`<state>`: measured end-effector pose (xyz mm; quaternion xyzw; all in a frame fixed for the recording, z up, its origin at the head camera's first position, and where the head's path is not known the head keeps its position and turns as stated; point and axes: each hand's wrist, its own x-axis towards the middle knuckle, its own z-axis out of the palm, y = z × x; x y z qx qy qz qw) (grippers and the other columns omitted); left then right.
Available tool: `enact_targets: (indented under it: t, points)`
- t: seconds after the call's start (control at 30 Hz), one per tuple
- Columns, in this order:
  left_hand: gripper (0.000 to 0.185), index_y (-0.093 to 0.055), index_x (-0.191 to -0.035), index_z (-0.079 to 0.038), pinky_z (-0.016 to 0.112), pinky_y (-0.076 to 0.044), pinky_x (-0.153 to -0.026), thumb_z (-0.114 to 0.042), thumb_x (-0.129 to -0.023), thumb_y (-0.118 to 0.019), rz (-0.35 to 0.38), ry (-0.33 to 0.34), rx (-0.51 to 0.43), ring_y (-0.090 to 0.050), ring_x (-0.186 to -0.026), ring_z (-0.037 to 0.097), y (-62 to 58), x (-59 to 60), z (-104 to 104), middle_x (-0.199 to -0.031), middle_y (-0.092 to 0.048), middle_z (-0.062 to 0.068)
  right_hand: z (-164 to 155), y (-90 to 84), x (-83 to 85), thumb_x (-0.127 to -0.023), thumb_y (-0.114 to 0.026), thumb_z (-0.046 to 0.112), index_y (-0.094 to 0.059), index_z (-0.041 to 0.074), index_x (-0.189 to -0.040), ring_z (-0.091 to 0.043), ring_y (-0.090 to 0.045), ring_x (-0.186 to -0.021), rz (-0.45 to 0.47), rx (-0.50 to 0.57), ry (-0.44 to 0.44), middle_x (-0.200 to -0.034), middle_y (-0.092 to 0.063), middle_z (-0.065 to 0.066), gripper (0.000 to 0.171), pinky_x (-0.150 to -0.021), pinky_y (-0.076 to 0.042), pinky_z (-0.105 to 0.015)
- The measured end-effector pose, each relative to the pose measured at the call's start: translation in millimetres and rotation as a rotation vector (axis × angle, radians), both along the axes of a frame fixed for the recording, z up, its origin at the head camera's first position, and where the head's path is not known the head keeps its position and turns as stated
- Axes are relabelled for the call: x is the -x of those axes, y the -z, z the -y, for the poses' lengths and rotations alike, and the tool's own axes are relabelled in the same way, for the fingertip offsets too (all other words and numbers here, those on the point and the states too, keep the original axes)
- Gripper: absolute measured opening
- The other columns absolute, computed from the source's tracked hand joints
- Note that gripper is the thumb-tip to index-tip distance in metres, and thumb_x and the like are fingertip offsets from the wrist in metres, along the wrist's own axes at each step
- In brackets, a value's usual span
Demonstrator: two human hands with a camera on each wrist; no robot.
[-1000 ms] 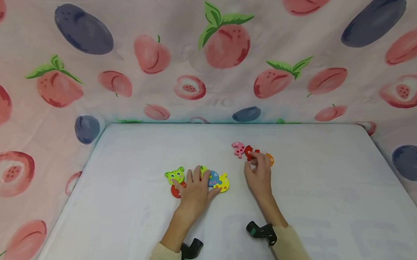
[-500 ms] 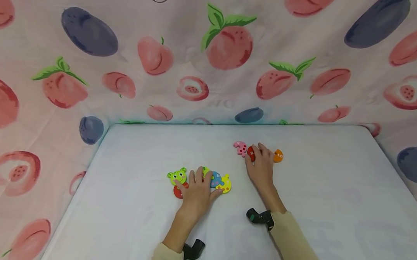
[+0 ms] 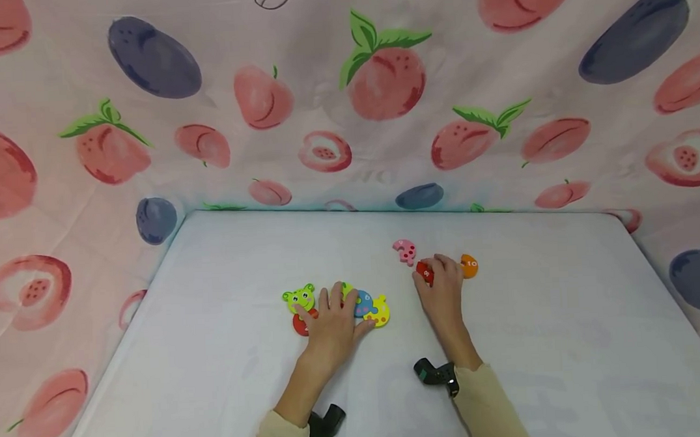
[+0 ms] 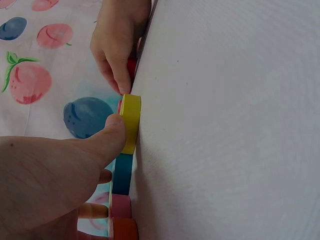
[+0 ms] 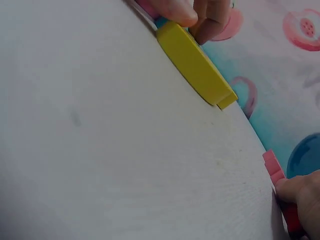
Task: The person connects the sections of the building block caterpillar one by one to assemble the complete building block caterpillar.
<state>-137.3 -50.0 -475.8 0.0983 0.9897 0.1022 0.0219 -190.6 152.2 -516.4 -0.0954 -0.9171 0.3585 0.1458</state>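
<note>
My left hand [image 3: 330,327] rests with spread fingers over a row of joined caterpillar puzzle pieces. Around it show a green frog-like head piece [image 3: 300,300], a red piece [image 3: 300,325], a blue piece [image 3: 362,303] and a yellow piece [image 3: 380,313]; the fingers hide the middle of the row. In the left wrist view, the thumb touches the yellow piece's edge [image 4: 131,125]. Farther right, my right hand [image 3: 445,299] grips a red puzzle piece [image 3: 425,272] marked with a number, partly covered by the fingers. Its thumb presses the piece's side in the right wrist view.
A loose pink spotted piece [image 3: 406,252] lies just beyond the right hand. Right of that hand is an orange piece [image 3: 469,266] numbered 10. The white table [image 3: 216,381] meets a fruit-print cloth [image 3: 320,83] at the back and sides.
My right hand has closed over the red piece and drawn it a little nearer, away from the pink piece. The orange piece sits slightly farther right. My left hand stays in place.
</note>
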Motion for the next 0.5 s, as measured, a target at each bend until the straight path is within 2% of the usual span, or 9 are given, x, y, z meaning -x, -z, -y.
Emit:
enact_targets:
  t: [0.17,0.3,0.4,0.5]
  points:
    - [0.07,-0.043,-0.134,-0.021,0.08,-0.015,-0.091,-0.057,-0.077,-0.061,0.002,-0.007,-0.001,-0.032,-0.131,0.037,0.3,0.6,0.5,-0.141,-0.036,0.011,3.3,0.2,-6.5,-0.088,-0.061,0.02,-0.063,0.009,-0.109,-0.031,-0.032,-0.124,-0.008,0.021,-0.027,-0.133,-0.043,-0.015,0.024,-0.095,-0.045,-0.047]
    - [0.07,-0.044,-0.134,-0.02,0.08,-0.015,-0.092,-0.056,-0.077,-0.062,-0.003,-0.008,-0.018,-0.032,-0.132,0.038,-0.5,0.8,0.0,-0.141,-0.036,0.012,4.3,-0.5,-9.3,-0.087,-0.062,0.021,-0.063,0.011,-0.108,-0.032,-0.032,-0.124,-0.005,-0.004,-0.037,-0.133,-0.043,-0.016,0.024,-0.097,-0.041,-0.049]
    - [0.07,-0.044,-0.134,-0.02,0.08,-0.016,-0.091,-0.056,-0.077,-0.062,-0.007,-0.005,-0.011,-0.033,-0.131,0.038,-0.9,0.0,-0.5,-0.141,-0.037,0.012,4.3,-0.5,-10.8,-0.085,-0.064,0.021,-0.062,0.011,-0.108,-0.031,-0.035,-0.123,0.004,-0.011,-0.037,-0.131,-0.047,-0.015,0.025,-0.098,-0.04,-0.049]
    - [0.07,-0.043,-0.134,-0.02,0.08,-0.016,-0.091,-0.056,-0.077,-0.062,-0.009,-0.004,0.005,-0.034,-0.13,0.037,-1.0,-0.9,-0.9,-0.14,-0.037,0.012,4.7,-1.1,-12.2,-0.083,-0.066,0.021,-0.059,0.01,-0.112,-0.029,-0.039,-0.12,0.01,0.028,-0.041,-0.126,-0.051,-0.012,0.032,-0.096,-0.044,-0.046]
